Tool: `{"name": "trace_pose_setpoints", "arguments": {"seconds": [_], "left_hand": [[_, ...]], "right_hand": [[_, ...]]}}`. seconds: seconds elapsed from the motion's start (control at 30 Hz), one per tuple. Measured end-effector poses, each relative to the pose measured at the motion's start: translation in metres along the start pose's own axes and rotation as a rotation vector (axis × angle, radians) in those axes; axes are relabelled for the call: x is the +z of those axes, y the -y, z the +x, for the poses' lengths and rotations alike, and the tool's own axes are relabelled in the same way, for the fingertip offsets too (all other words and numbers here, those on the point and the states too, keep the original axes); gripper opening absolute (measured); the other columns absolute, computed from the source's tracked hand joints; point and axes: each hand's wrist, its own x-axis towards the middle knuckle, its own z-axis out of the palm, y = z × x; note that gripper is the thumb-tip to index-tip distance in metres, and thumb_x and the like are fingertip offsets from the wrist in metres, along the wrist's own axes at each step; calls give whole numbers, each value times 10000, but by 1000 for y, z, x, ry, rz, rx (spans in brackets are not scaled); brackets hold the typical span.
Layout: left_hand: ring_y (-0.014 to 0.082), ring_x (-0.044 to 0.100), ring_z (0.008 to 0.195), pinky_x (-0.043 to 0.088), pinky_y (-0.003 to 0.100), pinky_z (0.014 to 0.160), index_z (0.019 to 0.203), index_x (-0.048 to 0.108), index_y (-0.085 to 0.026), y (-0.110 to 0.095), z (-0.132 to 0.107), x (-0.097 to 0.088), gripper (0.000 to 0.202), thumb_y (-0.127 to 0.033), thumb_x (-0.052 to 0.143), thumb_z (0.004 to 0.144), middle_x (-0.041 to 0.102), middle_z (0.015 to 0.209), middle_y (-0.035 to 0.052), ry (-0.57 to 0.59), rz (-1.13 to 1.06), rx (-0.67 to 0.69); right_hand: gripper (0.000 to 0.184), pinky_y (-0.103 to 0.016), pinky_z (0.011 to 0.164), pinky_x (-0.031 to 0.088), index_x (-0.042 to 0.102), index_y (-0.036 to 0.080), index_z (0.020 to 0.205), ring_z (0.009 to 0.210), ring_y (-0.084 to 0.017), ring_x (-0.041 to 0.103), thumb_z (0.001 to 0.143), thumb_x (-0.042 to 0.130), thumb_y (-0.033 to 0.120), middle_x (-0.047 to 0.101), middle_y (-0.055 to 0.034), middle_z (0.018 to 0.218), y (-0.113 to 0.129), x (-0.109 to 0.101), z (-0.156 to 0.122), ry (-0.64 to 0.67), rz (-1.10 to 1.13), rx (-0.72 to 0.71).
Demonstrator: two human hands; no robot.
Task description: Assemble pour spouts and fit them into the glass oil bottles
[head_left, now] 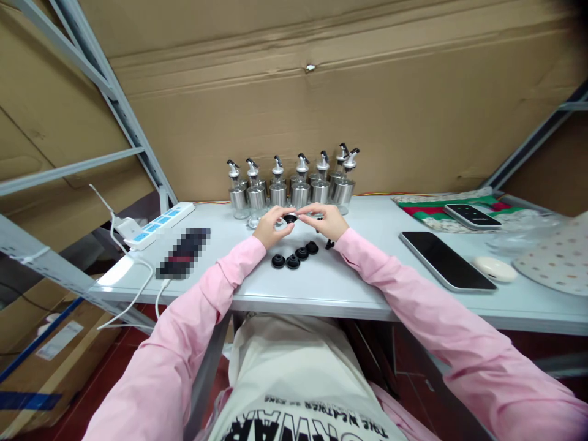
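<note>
Between the fingertips of both hands is a small round black stopper (290,218) with a pale top edge. My left hand (274,225) pinches it from the left side. From the right, my right hand (325,220) reaches it with closed fingertips. Nearer me on the table lie several black ribbed stoppers (293,261) in a short curved row. Small black pieces (329,244) sit beneath my right wrist, partly hidden. Behind the hands stand several glass and steel oil bottles (278,193) with pourer tops, some hidden by those in front.
At left on the table (367,269) are a power strip (160,225) and a blurred-out phone (184,254) on a white cable. To the right lie a large phone (445,260), a white oval case (494,269) and a black keypad device (473,215) on patterned cloth. Cardboard (349,110) backs the table.
</note>
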Motion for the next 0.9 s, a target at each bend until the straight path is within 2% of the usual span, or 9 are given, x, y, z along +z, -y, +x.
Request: {"name": "trace_pose_setpoints", "arguments": {"seconds": [0.1, 0.17, 0.27, 0.33, 0.4, 0.5, 0.63, 0.73, 0.9], "left_hand": [[127, 549, 887, 460, 240, 812, 1084, 573, -187, 2, 0, -1, 309, -257, 553, 783, 534, 963, 41, 41, 71, 4], [126, 543, 878, 452, 245, 838, 1063, 577, -194, 4, 1, -1, 286, -273, 558, 789, 505, 950, 37, 74, 103, 5], [128, 529, 865, 443, 260, 861, 1013, 582, -180, 7, 1, 0, 230, -273, 543, 807, 470, 925, 41, 72, 116, 43], [127, 519, 853, 443, 269, 862, 991, 581, -179, 9, 1, 1, 204, -271, 539, 814, 451, 912, 40, 55, 119, 61], [124, 511, 838, 455, 264, 834, 980, 576, -182, 10, 1, 2, 192, -260, 553, 807, 436, 905, 36, 45, 109, 67], [115, 504, 816, 470, 241, 773, 979, 564, -177, 12, 1, 4, 203, -212, 576, 779, 426, 916, 35, 32, 77, 69], [120, 513, 827, 464, 216, 712, 1011, 536, -167, 11, 0, 4, 250, -156, 568, 764, 468, 957, 46, 38, 73, 52], [143, 530, 894, 456, 236, 756, 1038, 527, -174, 9, 0, 2, 249, -184, 556, 791, 527, 983, 53, 70, 93, 36], [178, 534, 984, 415, 304, 891, 1005, 551, -185, 7, 0, 0, 204, -261, 558, 816, 580, 995, 58, 116, 113, 37]], "right_hand": [[193, -324, 804, 442, 709, 192, 851, 869, -191, 605, 753, 573, 286, 707, -48, 872, -10, -17, 8, -63, -188, 67], [161, -316, 753, 437, 710, 175, 784, 779, -186, 602, 738, 581, 260, 701, -57, 795, -21, -28, 12, -75, -325, 199], [126, -298, 649, 419, 708, 172, 712, 680, -179, 584, 696, 621, 262, 691, -62, 730, -38, -37, 13, -44, -495, 433], [113, -284, 606, 403, 707, 183, 675, 654, -172, 575, 666, 651, 281, 686, -54, 709, -46, -36, 11, 13, -544, 507], [96, -267, 576, 394, 706, 194, 641, 623, -155, 564, 632, 677, 285, 676, -38, 674, -50, -30, 9, 78, -557, 496], [54, -235, 540, 383, 710, 211, 640, 545, -117, 529, 597, 679, 225, 633, 10, 576, -52, -22, 7, 206, -550, 393], [129, -218, 551, 388, 718, 215, 692, 502, -95, 503, 635, 616, 160, 590, 37, 512, -50, -17, 5, 344, -536, 304], [147, -217, 589, 406, 710, 214, 681, 544, -101, 541, 658, 585, 140, 634, 25, 573, -49, -16, 4, 371, -524, 255], [12, -219, 585, 431, 669, 205, 608, 544, -108, 560, 614, 661, 198, 649, 19, 586, -49, -17, 4, 417, -452, 204]]}}
